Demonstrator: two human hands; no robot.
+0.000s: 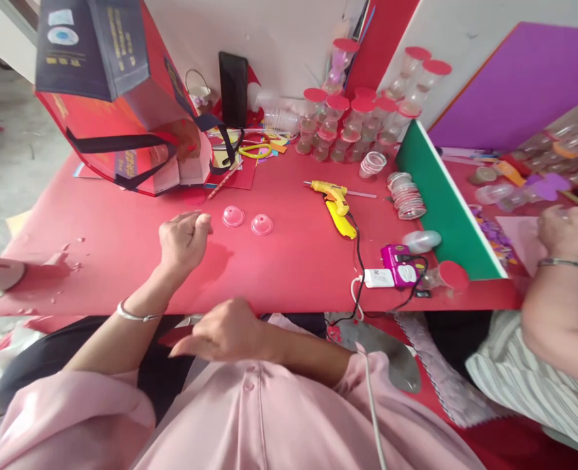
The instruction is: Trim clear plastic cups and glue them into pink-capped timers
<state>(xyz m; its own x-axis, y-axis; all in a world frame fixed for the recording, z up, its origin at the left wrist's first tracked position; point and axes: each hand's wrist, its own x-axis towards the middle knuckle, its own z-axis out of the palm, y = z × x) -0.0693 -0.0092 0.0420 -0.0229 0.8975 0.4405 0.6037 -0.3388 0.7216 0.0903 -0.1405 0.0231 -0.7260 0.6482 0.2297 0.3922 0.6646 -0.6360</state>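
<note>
Head view, and it's the yellow glue gun (332, 194) lying on the red tabletop (279, 281), nozzle pointing left. Left of that glue gun sit two pink-looking domed cups (233, 217), near each other, with a gap between them. Farther left of the gun, here's the left hand (185, 241), up over the table, forearm slanting forward, wrist bent, fingers curled in, thumb towards the cups! The right hand (227, 329) is left of the gun and closer to the body, at the table's near edge, forearm lying across the torso, knuckles up, fingers pointing left. The two hands are apart; whether either grips anything, I can't tell. Right of the gun, a stack of clear cups (406, 196); farther right, a co-worker's hand (565, 232).
</note>
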